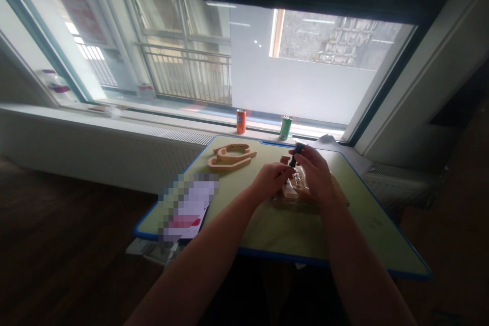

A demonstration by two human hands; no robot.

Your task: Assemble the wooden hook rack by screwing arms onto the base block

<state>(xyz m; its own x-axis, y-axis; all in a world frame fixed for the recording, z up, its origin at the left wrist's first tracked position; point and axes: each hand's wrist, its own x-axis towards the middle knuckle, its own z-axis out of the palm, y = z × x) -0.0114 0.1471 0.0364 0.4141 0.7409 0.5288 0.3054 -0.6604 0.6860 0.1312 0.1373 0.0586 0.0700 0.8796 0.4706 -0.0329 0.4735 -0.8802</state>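
Note:
My right hand [316, 169] is closed round a short black screwdriver [298, 152], which it holds upright with the lower end pointing down. Close beside it, my left hand [270, 179] has its fingers pinched together near the tool's lower end; what they grip is too small to tell. Beneath both hands lie a crinkled clear plastic bag [301, 179] and pale wooden pieces [290, 191], partly covered by my fingers. A small reddish-brown wooden piece [284, 159] shows just behind my left fingertips.
Curved wooden frame pieces [229, 164] lie at the table's back left. A phone or tablet [191, 209], partly blurred, rests near the left edge. An orange can [241, 121] and a green can [285, 127] stand on the windowsill. Blue edging [282, 257] borders the green table.

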